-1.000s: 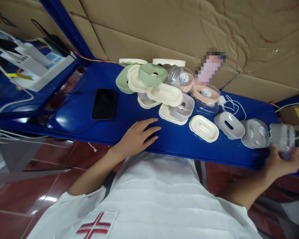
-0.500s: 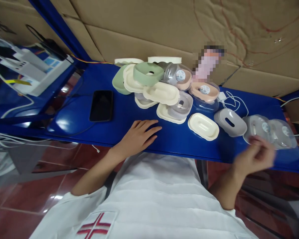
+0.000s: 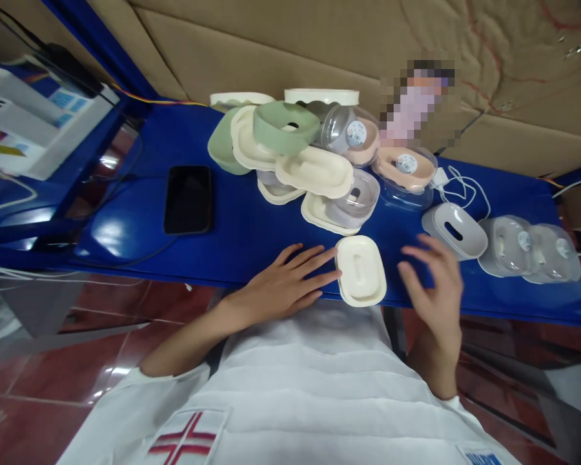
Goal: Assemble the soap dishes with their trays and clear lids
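Note:
My left hand (image 3: 290,284) lies flat and open on the blue table (image 3: 252,226), its fingertips touching the left edge of a cream oval soap-dish tray (image 3: 361,269) at the table's near edge. My right hand (image 3: 433,287) hovers open just right of that tray, fingers spread, holding nothing. Right of it sit a grey lid (image 3: 454,230) and two clear-covered grey soap boxes (image 3: 530,248). Behind the tray is a pile of soap-dish parts (image 3: 310,161) in cream, green, peach and clear plastic.
A black phone (image 3: 188,199) lies on the table's left part, with a cable running under it. A white charger and cord (image 3: 458,187) lie near the grey lid. White boxes (image 3: 33,123) sit on a shelf at far left. Cardboard (image 3: 319,45) backs the table.
My right hand let go of the clear box at far right and swung left. The cream tray has moved nearer the table's front edge, between my two hands. The left hand shifted slightly right.

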{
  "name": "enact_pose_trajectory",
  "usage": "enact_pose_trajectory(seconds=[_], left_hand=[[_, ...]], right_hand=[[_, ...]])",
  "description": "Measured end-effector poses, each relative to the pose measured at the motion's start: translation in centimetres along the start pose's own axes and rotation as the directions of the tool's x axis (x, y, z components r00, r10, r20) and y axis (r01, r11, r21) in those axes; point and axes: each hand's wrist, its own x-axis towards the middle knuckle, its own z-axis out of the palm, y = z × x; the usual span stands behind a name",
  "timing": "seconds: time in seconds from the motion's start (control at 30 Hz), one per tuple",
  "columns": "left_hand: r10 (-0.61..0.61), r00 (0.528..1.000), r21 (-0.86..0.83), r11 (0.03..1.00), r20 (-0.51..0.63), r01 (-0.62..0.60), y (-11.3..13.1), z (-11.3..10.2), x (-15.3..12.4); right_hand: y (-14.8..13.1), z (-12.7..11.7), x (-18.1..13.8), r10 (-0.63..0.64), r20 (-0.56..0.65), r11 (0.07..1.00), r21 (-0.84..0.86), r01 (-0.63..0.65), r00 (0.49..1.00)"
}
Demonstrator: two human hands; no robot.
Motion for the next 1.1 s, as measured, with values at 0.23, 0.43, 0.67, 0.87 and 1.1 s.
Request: enact_pose_trajectory(seconds=[0.23, 0.43, 0.67, 0.87, 1.1], left_hand=[[0.035, 0.999, 0.034, 0.999, -0.033, -0.034, 0.4, -0.1, 0.0], [0.058, 0.998, 0.079, 0.995, -0.002, -0.058, 1.0, 0.0, 0.6], [0.147, 0.981, 0.113, 0.985, -0.123, -0.133, 0.9, 0.6, 0.2], [0.071, 0.964, 0.137, 0.99, -0.256, -0.036, 1.1, 0.5, 0.0], [0.136, 0.97, 0.165, 0.981, -0.203, -0.103, 0.8, 0.5, 0.1]], right_hand=[[6.6, 0.1, -0.8, 0.297, -0.301, 0.841, -0.367, -0.397, 0.906], [5.1, 0.4, -2.0, 0.067, -0.159, 0.937, -0.329, -0.117, 0.985], [0.4, 1.1, -3.5, -0.216, -0.128, 0.976, -0.056, 0.21, 0.968], [-3.3, 3.3, -3.1, -0.381, 0.041, 0.924, 0.045, 0.379, 0.924], [-5.0, 4.1, -2.8, -0.451, 0.154, 0.893, 0.076, 0.444, 0.879]])
